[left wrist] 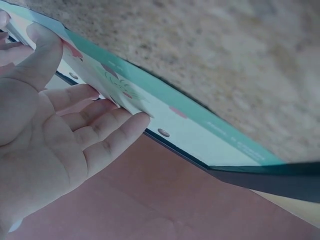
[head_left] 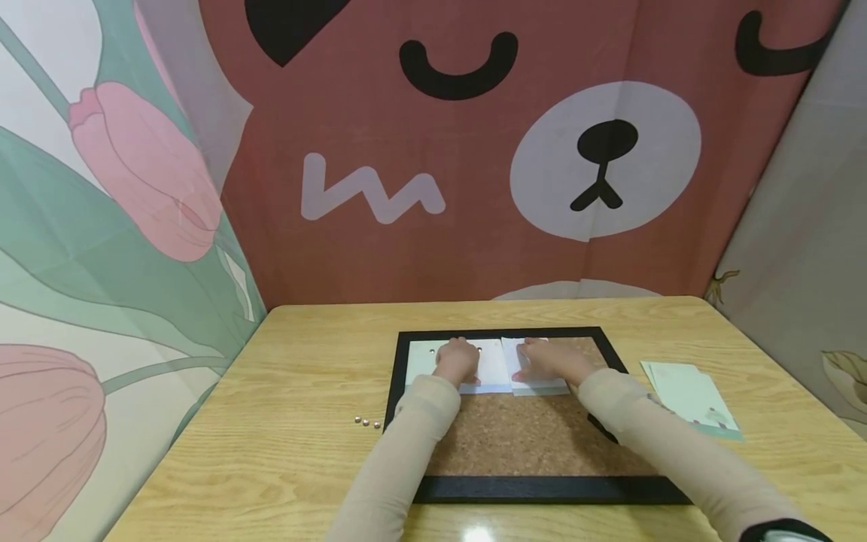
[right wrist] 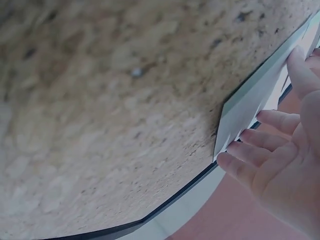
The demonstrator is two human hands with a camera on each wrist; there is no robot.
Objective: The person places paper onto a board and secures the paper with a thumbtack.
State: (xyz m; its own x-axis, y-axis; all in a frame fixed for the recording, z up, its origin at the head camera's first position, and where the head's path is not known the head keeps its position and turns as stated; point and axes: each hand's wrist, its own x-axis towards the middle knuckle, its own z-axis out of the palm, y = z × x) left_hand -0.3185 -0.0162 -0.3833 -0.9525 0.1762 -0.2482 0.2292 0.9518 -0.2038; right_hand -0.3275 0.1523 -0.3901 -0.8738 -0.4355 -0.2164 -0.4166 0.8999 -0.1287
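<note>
On a black-framed cork board (head_left: 515, 436), pale note sheets with green edges lie side by side along the top. My left hand (head_left: 458, 361) rests over the left and middle sheets, fingers extended, thumb near the lower edge; a printed sheet (left wrist: 185, 132) with a round metal pin (left wrist: 163, 132) shows beside its fingertips. My right hand (head_left: 552, 361) touches the right sheet (head_left: 515, 354), its thumb at the lower edge and its other fingers along the top. In the right wrist view that sheet (right wrist: 245, 112) lies against the cork, its corner just past the fingertips. Both hands partly hide the sheets.
Several more pale green sheets (head_left: 691, 395) lie stacked on the wooden table (head_left: 325, 354), right of the board. Three small shiny metal pins (head_left: 366, 422) sit left of the frame. A dark object (head_left: 601, 427) is partly covered by the right sleeve. A printed cloth hangs behind the table.
</note>
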